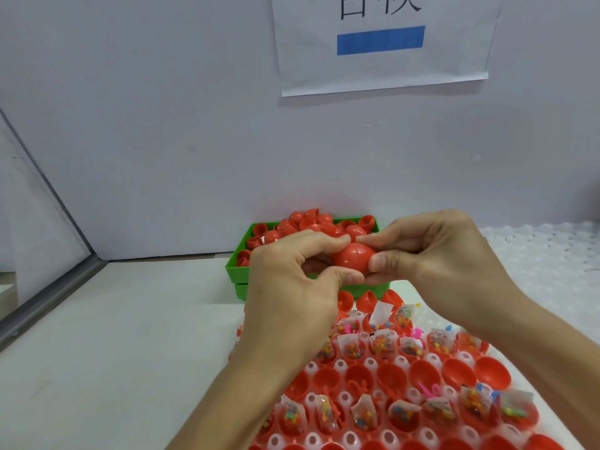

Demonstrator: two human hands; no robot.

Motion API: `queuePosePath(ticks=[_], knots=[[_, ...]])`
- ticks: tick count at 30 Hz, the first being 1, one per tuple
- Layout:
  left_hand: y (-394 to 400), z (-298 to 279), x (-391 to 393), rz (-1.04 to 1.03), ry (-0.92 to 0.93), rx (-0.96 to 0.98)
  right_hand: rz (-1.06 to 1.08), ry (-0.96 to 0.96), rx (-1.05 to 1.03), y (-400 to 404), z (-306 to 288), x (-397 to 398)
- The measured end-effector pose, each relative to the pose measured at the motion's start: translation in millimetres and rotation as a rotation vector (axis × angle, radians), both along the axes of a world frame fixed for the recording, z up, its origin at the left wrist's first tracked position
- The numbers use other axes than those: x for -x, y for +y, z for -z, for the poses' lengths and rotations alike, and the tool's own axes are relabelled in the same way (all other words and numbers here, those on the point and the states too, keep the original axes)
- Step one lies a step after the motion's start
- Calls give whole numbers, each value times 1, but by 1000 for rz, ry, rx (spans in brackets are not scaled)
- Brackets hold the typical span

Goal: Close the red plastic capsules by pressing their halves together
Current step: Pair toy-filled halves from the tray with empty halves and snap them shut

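The left hand [292,287] and right hand [431,254] cover both ends of the red capsule [354,258], leaving only its middle exposed. The green bin [238,271] is partly hidden behind them. The paper sign [383,43] and white holder tray [373,444] are cut by frame edges. Sachet contents [352,349] are too small to identify.

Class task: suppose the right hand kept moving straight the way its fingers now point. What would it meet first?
The right hand points left, so it would press into the red capsule it already pinches, then probably the left hand gripping the other side.
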State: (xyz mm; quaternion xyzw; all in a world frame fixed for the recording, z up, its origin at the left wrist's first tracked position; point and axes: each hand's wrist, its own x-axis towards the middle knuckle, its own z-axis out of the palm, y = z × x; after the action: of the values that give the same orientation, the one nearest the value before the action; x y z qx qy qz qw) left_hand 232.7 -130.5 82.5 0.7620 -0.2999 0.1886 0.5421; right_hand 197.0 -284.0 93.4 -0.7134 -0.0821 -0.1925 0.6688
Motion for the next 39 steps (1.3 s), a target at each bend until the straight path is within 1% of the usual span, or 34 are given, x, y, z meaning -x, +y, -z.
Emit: queuePosePath(ticks=[3,7,13,20,29,32,35,39], knots=[[0,0,-1,-16,-37,-8,-12,12,-22,0,1,0],[2,-3,2,43,-7,-24,-28,35,-56,-2,-1,0],[3,-5,0,73,74,74,10,-5,-67,3,-3,2],[3,-4,-1,67,61,91,24,-36,-19,2,-4,2],[4,-3,-4,140,97,210,14,-44,-83,-1,-5,1],[5,-3,-5,172,100,216,21,-44,-47,-2,-6,1],[4,-4,-4,171,90,181,45,-55,18,-2,-6,1],[5,-5,-4,159,91,147,44,-62,44,-1,-6,2]])
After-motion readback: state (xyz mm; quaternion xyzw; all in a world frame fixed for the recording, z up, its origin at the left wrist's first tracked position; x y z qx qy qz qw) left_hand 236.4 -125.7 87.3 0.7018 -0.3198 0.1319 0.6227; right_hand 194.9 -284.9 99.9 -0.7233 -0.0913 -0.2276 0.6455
